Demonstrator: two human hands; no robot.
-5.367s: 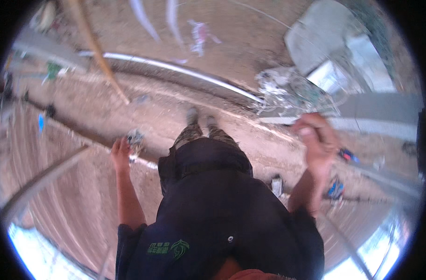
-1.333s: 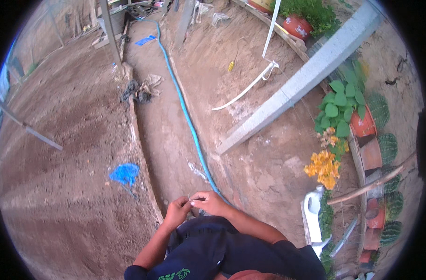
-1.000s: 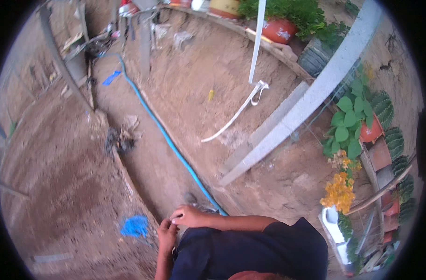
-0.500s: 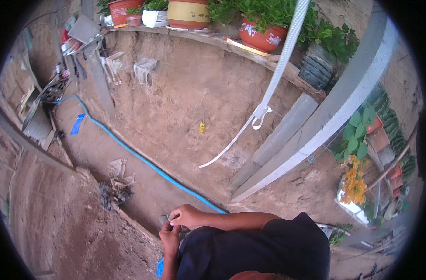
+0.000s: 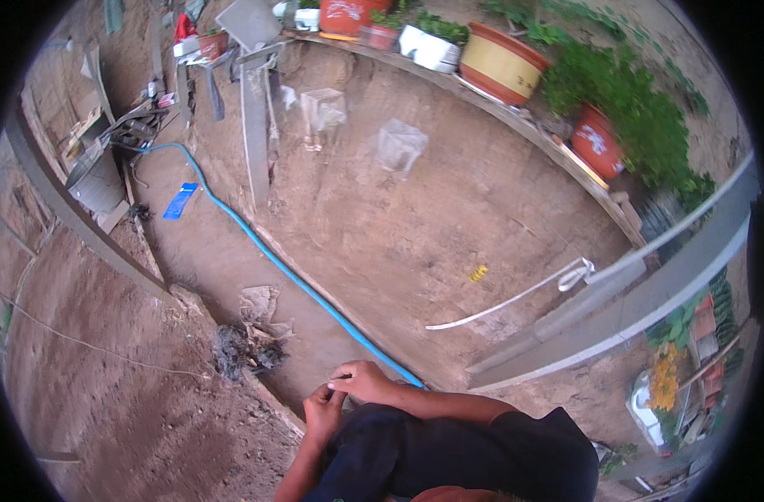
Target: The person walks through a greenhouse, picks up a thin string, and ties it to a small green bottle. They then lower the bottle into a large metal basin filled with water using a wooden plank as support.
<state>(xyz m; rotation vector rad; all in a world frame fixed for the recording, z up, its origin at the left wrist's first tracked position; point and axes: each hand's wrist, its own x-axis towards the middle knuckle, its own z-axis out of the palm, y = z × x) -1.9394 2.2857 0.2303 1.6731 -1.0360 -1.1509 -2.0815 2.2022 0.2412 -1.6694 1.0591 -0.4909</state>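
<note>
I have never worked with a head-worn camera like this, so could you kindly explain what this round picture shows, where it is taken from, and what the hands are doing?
The picture comes from a wide fisheye camera worn on a person's head, looking down. That is why it is round and why straight edges bend near the rim. There is no machine here, only a person with two bare hands.

At the bottom you see the person's dark clothing. The left hand and the right hand meet in front of the body, fingers pinched together as if around something very small; it is too small to identify.

Below them is bare earth. A blue hose runs across it, past a crumpled clump of debris and a small blue wrapper. Along the upper edge stands a row of plant pots, among them a tan pot and a red pot. A grey beam crosses on the right.
</note>
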